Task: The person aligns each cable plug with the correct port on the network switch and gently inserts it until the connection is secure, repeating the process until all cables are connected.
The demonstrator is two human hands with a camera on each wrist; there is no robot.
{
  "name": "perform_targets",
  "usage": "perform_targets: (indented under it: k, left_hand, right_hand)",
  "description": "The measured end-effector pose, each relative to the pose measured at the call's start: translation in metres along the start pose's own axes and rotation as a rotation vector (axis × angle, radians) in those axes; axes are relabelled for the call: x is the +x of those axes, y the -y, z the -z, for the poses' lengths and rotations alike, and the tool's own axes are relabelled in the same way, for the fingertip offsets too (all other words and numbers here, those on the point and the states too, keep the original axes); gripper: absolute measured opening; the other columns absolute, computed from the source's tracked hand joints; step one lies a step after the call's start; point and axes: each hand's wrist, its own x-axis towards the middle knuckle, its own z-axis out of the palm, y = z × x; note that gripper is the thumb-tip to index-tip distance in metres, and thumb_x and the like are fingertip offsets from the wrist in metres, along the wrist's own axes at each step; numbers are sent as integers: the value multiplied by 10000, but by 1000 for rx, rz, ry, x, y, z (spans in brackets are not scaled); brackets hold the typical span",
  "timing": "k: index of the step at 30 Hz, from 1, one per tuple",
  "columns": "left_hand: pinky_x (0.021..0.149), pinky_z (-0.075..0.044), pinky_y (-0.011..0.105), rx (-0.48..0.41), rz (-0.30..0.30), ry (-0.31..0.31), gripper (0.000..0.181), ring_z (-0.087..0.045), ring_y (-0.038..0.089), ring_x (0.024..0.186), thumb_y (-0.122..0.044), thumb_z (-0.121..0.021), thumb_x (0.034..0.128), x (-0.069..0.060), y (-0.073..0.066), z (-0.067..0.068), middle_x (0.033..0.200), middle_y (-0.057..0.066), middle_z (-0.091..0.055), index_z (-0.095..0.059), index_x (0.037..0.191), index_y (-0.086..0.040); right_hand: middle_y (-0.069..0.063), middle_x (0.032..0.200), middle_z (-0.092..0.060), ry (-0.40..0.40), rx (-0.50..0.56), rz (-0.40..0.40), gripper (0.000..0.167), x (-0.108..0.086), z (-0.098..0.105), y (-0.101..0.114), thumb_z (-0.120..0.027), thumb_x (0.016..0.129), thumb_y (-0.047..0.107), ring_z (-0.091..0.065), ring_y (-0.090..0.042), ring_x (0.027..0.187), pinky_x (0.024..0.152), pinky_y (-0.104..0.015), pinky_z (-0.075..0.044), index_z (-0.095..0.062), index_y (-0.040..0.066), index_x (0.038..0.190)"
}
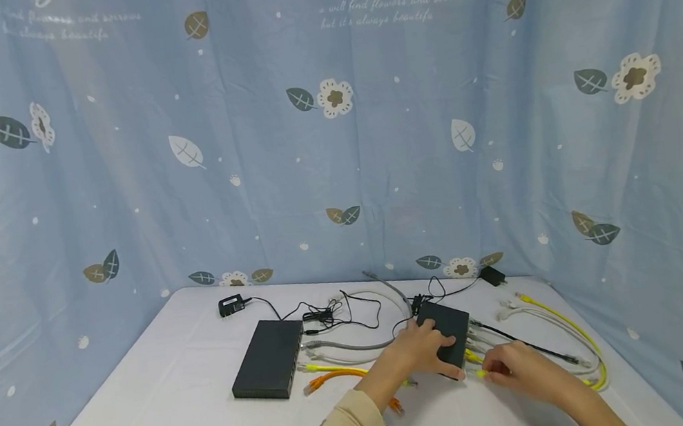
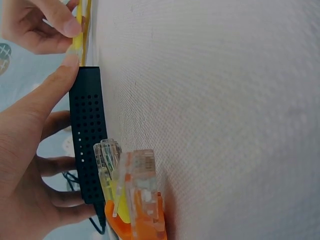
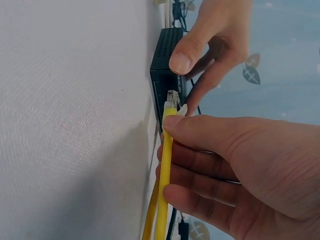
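Right wrist view has the right hand [image 3: 255, 160] pinching one yellow cable [image 3: 162, 180] behind its clear plug [image 3: 171, 98], the thumb laid over it and the fingers curled beneath. The plug points at the port side of the smaller black box [image 3: 164, 55], with the cable's long axis running straight back from that face, past the fingers; whether the plug is seated I cannot tell. From the head camera, this end is just beside the box's right side, aimed left. The left hand [image 1: 421, 352] holds the box on the white table [image 1: 150, 413], fingers over its top and thumb at the near corner. The box's long axis slants from far left to near right. Counted, there are two black boxes, the larger box [image 1: 269, 359] lying well to the left, its length slanting from near left to far right, and two power adapters, one [image 1: 230, 305] far left and one [image 1: 492, 275] far right. One orange cable [image 1: 338, 374] has one plug facing left and one facing near. The pale cables overlap too much to count.
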Motion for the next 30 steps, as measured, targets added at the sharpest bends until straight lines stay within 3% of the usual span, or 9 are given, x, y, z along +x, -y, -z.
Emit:
perform_targets:
  k: [15,30]
  left_hand:
    - [894,-533,402,23,-11,-5,730,-535,311,1215,-811,-588,726,0,0,-1,1385,-49,-522,-468,1384,-518]
    - [889,-532,412,24,7,6,735,-538,314,1209,-826,-569,723,1,0,-2,1400,-49,-509,-443,1388,-538]
  right_hand:
    - [84,760,-680,-69,-37,-6,50,7,-4,-4,-705,886,149,-548,53,629,549,-210,-475,-734,110,871]
    - [64,757,-698,-87,-29,24,80,11,-8,-5,-709,885,154,-569,52,618,550,-200,-489,-734,81,864]
